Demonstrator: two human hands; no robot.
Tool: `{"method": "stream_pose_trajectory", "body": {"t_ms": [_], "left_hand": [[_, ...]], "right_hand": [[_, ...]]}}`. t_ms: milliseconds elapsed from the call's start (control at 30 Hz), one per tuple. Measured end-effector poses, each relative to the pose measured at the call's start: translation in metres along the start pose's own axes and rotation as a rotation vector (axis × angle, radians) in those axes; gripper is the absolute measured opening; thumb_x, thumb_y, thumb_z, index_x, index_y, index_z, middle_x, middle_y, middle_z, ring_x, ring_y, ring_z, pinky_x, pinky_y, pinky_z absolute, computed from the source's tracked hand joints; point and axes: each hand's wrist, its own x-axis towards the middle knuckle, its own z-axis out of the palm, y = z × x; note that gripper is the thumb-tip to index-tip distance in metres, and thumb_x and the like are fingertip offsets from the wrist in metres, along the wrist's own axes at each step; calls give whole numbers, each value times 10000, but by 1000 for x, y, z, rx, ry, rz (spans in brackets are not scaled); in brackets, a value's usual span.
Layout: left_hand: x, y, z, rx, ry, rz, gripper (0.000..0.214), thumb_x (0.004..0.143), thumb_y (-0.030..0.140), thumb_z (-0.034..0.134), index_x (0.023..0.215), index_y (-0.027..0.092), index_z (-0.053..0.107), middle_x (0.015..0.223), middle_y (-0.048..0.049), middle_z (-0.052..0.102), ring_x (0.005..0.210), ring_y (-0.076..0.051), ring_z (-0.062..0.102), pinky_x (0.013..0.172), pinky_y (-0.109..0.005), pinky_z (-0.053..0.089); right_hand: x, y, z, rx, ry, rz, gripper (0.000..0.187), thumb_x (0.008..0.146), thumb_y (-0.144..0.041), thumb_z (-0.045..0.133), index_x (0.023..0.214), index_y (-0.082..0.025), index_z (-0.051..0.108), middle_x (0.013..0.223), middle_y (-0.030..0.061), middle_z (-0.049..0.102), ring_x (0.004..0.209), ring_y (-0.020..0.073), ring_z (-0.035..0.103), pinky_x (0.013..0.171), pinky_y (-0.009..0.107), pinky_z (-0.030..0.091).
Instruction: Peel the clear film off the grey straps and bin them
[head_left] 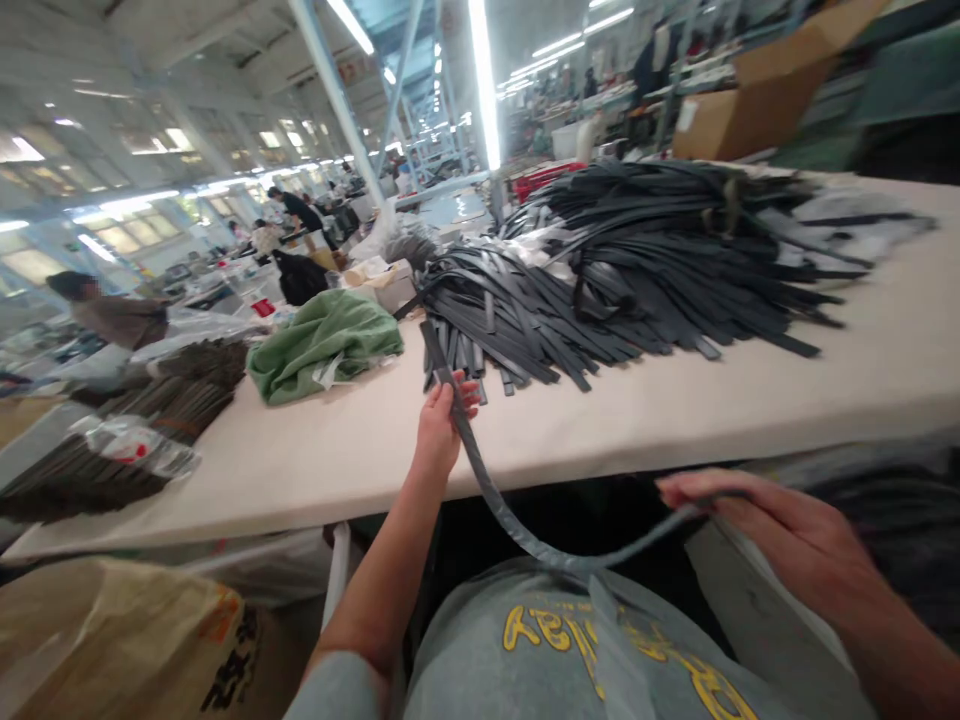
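A long dark grey strap (499,508) hangs in a slack curve between my two hands, in front of my shirt. Near its upper end my left hand (444,412) grips it, over the table's front edge. My right hand (757,510) is closed on the other end, lower and to the right, slightly blurred. Just beyond my left hand lies a large heap of similar dark straps (637,270), some in tied bundles, their ends fanned toward me.
The pale-topped table (847,400) spans the view. On it lie a green cloth (322,345), dark strip bundles (202,390) and a plastic bottle (142,447). A cardboard box (742,100) stands at the back right, a printed sack (135,640) below left. Other people are far off.
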Motion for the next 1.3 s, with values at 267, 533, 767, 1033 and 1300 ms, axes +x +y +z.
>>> {"method": "stream_pose_trajectory", "body": {"t_ms": [267,533,767,1033,1300], "left_hand": [[-79,-70,67,466,-826,-320,434,859,545,598,1036,169,724,931,-92,752,796,-200,673,745,-296,506],[-92,-83,90,523,-890,-181,392,852,524,613,1058,204,709,997,-77,735,913,-232,655,879,-333,482],[-120,-118,74,768,-1077,-180,321,890,478,538,893,224,734,915,-59,716,906,-250,623,863,-350,462],[-118,-146,37,760,-1027,-460,545,827,577,597,1219,201,643,1224,-119,671,1177,-304,592,1028,-416,439],[-95,-149,-28,874,-833,-578,419,796,551,656,1137,308,683,1209,-57,695,1187,-298,601,1051,-387,426]], "right_hand": [[57,-28,17,407,-27,-165,320,879,-512,624,890,-218,749,1268,63,677,1194,258,594,1085,440,385],[35,-18,20,438,98,-74,305,913,-461,581,946,-199,734,1074,56,736,855,183,677,837,342,530],[-2,-17,-11,348,265,-222,300,955,-415,542,900,-186,727,1013,64,744,1076,210,652,1013,368,453],[-18,0,-95,-185,464,-178,309,988,-363,445,948,-188,696,1065,60,740,1026,194,678,929,350,508],[-1,-12,-193,-508,844,-247,294,835,-361,632,1112,-457,645,1419,-123,523,1384,273,370,1185,549,220]]}}
